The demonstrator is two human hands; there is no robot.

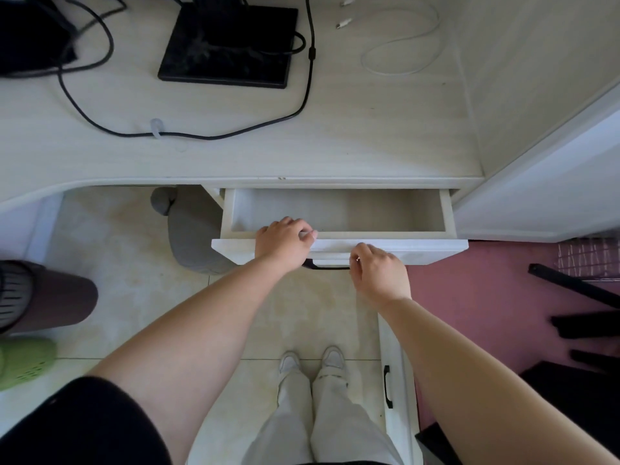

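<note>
A white drawer [449,226] stands pulled out from under the pale desk top [335,146]; its inside shows nothing. My left hand [283,243] grips the top edge of the drawer front [432,251] near its left part, fingers curled over the rim. My right hand [379,273] is lower, in front of the drawer face, its curled fingers closing at the right end of the black drawer handle [325,266]. The middle of the handle shows between my two hands.
On the desk lie a black monitor base [228,52], black cables [201,135] and a white cable [402,45]. A lower cabinet door [396,391] hangs open by my right leg. A grey chair base [191,236] and a dark bin [43,297] stand left.
</note>
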